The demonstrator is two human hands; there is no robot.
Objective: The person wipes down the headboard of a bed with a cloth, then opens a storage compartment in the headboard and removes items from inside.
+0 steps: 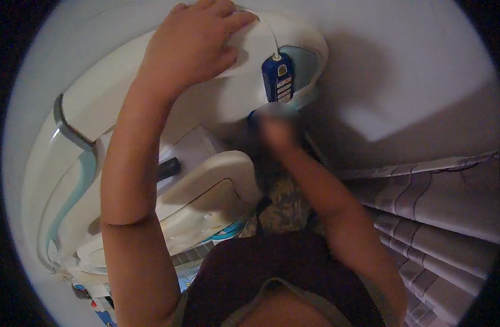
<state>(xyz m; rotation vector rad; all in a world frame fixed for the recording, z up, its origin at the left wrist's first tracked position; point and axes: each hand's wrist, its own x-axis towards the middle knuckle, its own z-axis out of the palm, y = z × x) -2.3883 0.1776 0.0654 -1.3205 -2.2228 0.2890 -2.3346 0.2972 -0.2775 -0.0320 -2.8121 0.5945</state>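
My left hand (198, 41) reaches over the cream panel (114, 79) at the top, its index finger and thumb apart, the other fingertips partly cut off by the frame edge. Beside its index finger a white cord (272, 35) runs down to a dark blue handset (278, 79) with a column of light buttons. The handset sits against the panel's grey-blue recess. Just below it is my right hand (280, 133), heavily blurred, next to something dark blue and pale that I cannot make out. Its fingers are not readable.
A cream side rail (206, 191) stands between my arms, with a black handle-like part (168, 168) near it. Grey-mauve curtains (451, 201) hang at the right. Behind the panel is a pale wall (413, 60). Patterned fabric (285, 207) lies below my right hand.
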